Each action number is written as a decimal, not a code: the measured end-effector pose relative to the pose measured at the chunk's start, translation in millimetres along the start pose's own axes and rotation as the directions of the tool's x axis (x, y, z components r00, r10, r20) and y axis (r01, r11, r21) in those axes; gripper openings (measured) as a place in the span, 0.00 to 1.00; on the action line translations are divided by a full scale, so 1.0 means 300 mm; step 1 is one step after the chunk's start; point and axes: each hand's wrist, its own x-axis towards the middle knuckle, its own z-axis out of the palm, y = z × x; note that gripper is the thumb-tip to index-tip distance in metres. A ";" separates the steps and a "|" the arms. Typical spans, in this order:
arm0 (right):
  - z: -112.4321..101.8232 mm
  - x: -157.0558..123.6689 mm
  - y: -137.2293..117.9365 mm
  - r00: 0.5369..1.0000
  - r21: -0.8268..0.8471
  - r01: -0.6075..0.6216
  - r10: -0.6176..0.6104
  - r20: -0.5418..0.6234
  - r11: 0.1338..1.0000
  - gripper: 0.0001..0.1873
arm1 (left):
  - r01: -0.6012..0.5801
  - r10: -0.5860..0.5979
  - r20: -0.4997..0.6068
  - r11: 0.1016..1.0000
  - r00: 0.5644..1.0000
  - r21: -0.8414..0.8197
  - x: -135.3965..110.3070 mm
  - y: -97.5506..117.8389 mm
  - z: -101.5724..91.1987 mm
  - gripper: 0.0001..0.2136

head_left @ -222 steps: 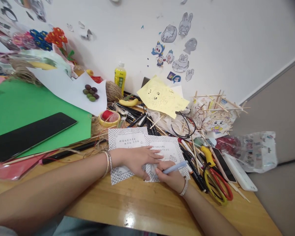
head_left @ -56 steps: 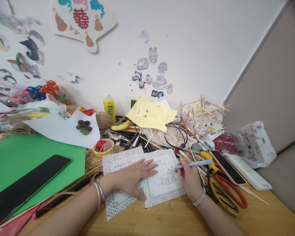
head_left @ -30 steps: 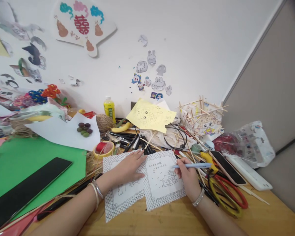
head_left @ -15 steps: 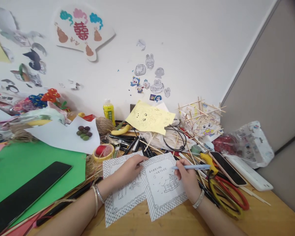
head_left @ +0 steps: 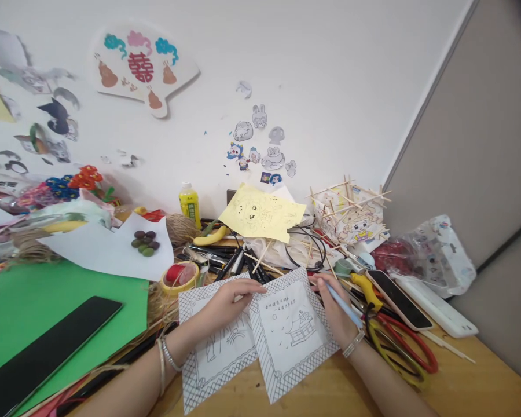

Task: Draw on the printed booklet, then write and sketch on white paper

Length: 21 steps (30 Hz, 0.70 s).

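A sheet of white paper [head_left: 282, 359] with a patterned border, a line drawing of a pavilion and handwritten characters lies tilted in front of me. It overlaps a second bordered sheet [head_left: 200, 370] on its left. My left hand [head_left: 232, 304] reaches across the second sheet, its fingertips closed at the upper left edge of the pavilion drawing. My right hand [head_left: 335, 310] is at the drawing's right edge, fingers curled. A light blue pen [head_left: 344, 307] is held in it, slanting back across the hand; the fingertips are partly hidden.
Black markers [head_left: 230, 263] and a yellow tape roll [head_left: 180, 278] lie behind the sheets. At right are scissors [head_left: 410, 341], a phone [head_left: 399, 298] and a white power bank [head_left: 436, 307]. Green paper [head_left: 113, 295] with a black slab [head_left: 56, 353] covers the left. A bottle [head_left: 190, 205] stands near the wall.
The pen has swung from pointing left over the drawing to slanting back along my right hand. That hand has moved to the drawing's right edge. The drawing has shifted slightly away from me.
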 end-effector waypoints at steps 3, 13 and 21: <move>-0.020 0.029 0.009 1.000 -0.025 0.029 -0.029 -0.002 0.999 0.17 | -0.034 0.033 -0.057 0.999 0.998 -0.019 -0.003 0.011 -0.011 0.15; -0.048 0.052 -0.019 0.997 -0.074 0.083 -0.083 0.005 0.994 0.15 | 0.022 -0.032 -0.227 0.999 0.973 -0.049 -0.006 0.018 -0.030 0.14; -0.051 0.062 -0.021 1.000 0.060 0.009 -0.008 -0.012 0.998 0.14 | 0.097 -0.127 -0.255 0.987 0.959 -0.126 -0.005 0.015 -0.040 0.15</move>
